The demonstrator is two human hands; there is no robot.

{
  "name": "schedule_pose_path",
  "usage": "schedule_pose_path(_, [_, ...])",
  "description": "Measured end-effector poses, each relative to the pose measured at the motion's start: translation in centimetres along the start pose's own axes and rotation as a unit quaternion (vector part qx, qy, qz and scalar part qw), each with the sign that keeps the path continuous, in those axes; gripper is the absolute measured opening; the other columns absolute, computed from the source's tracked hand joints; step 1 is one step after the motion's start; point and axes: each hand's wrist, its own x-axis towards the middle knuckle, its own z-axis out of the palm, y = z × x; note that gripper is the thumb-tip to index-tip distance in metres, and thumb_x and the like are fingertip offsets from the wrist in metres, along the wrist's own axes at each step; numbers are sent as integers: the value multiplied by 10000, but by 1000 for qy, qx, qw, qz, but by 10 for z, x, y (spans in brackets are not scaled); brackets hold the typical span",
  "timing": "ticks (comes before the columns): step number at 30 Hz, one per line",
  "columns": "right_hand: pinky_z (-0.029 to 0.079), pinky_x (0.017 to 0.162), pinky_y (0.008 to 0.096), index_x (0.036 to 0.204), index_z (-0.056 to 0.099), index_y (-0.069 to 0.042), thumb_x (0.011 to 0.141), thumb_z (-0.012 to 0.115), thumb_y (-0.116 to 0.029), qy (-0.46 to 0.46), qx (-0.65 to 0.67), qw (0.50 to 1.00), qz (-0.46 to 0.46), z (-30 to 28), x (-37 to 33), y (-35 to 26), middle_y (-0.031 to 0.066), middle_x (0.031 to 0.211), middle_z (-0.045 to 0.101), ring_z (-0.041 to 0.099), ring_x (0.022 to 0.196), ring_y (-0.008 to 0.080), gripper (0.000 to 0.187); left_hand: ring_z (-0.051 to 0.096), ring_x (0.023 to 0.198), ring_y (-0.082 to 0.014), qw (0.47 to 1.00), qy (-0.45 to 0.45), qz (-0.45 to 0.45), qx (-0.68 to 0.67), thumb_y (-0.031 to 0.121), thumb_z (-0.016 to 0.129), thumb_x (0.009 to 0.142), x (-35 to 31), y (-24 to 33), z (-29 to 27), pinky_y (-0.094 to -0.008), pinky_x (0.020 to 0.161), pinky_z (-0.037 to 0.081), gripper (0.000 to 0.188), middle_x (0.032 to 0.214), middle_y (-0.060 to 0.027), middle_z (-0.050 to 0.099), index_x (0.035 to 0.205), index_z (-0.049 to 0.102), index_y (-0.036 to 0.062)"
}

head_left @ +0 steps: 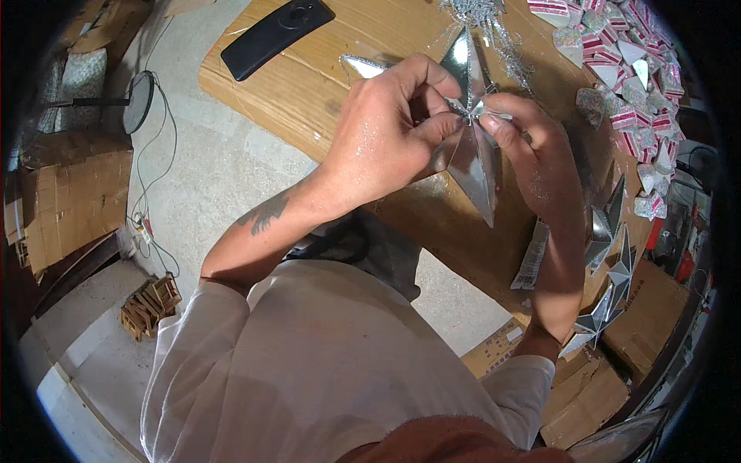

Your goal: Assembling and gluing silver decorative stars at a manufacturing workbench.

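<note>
Head view. I saw 1 silver foil star point(472, 158) held above the wooden tabletop point(309, 92), at about 1 o'clock from the frame centre. Its long axis ran roughly 12 to 6 o'clock: 1 point rose toward the tinsel point(494, 23) at 12 o'clock and the longest point hung down toward the table's near edge at 6 o'clock.

The left hand point(386, 143) came in from 8 o'clock and lay over the star's left half, thumb and forefinger pinched narrow at the star's centre. The right hand point(532, 154) came up from 5 o'clock, its fingertips point(488, 122) closed narrow on the same centre from the 3 o'clock side. Both hands touched the star, and I judged them about equally near its hub; the 2 pinches met almost finger to finger.

Edges and room: the table's near edge ran just below the lower point. A pile of red-and-white folded pieces point(633, 85) lay at 2 o'clock, near the right hand, and finished silver stars point(606, 270) were stacked at 4 o'clock beside the right forearm. A black flat device point(276, 35) lay at 11 o'clock, well apart. Bare wood showed between that device and the left hand.
</note>
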Motion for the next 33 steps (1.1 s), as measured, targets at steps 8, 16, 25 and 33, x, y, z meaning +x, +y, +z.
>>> schedule_pose_path(8, [531, 913, 403, 1205, 691, -22, 1011, 663, -182, -7, -16, 1000, 2, -1, 0, -3, 188, 1106, 717, 706, 1011, 330, 253, 610, 769, -46, 1000, 12, 2, 3, -49, 754, 935, 0, 1, 0, -204, 671, 490, 248, 855, -4, 669, 1152, 636, -22])
schedule_pose_path(16, [538, 884, 405, 1199, 693, -21, 1004, 676, -193, -2, -31, 999, -24, 0, 1, -4, 186, 1102, 721, 714, 987, 331, 260, 595, 741, -49, 998, 17, 4, 62, -46, 772, 900, 1, 5, -2, -229, 654, 483, 274, 800, -5, 660, 1140, 644, -15])
schedule_pose_path(25, [539, 889, 400, 1200, 699, -28, 1000, 680, -209, -11, -50, 999, 1, 0, 5, -11, 195, 1101, 728, 720, 990, 339, 271, 614, 717, -78, 996, 7, -14, 91, -48, 771, 877, 4, 13, -5, -255, 667, 500, 280, 782, -29, 670, 1129, 660, 1])
schedule_pose_path(33, [559, 892, 405, 1229, 699, -42, 974, 730, -202, 10, -63, 998, -6, 5, 7, -7, 190, 1118, 741, 734, 992, 337, 303, 616, 715, -85, 993, -6, 5, 122, -43, 774, 862, 7, 11, -6, -268, 664, 500, 296, 771, -27, 666, 1132, 668, 11])
